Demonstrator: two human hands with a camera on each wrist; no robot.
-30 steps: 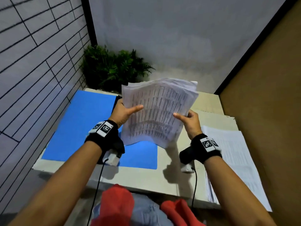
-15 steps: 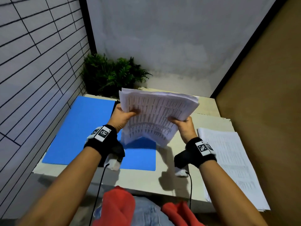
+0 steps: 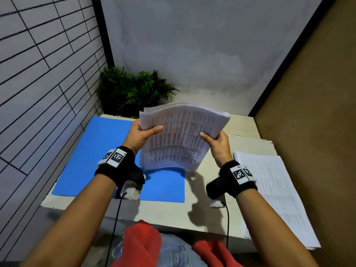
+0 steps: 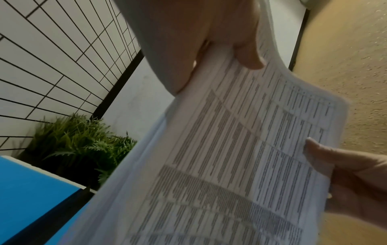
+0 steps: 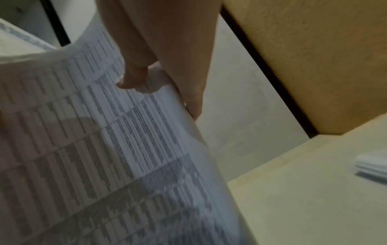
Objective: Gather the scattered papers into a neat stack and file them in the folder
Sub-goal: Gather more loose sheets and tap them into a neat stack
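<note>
under both hands lies the pale desk point(image 3: 169, 214), set in a corner between a tiled wall on the left hand's side and a tan wall on the right hand's side. flat on the desk beneath the left hand point(image 3: 137, 136) is the open blue folder point(image 3: 100, 151), which reaches across to below the space between the two hands. beside the right hand point(image 3: 219, 146), on its outer side, a second pile of printed sheets point(image 3: 273, 191) lies flat and overhangs the near desk edge. beyond the left hand, at the far corner, stands a green plant point(image 3: 133, 91). between the hands is the stack of papers point(image 3: 179, 137), held up on edge with its lower edge on or just above the desk where folder meets bare top; the sheets bow and their upper corners fan slightly. each hand pinches one side edge of the stack, thumb on the printed face, fingers curled behind.
</note>
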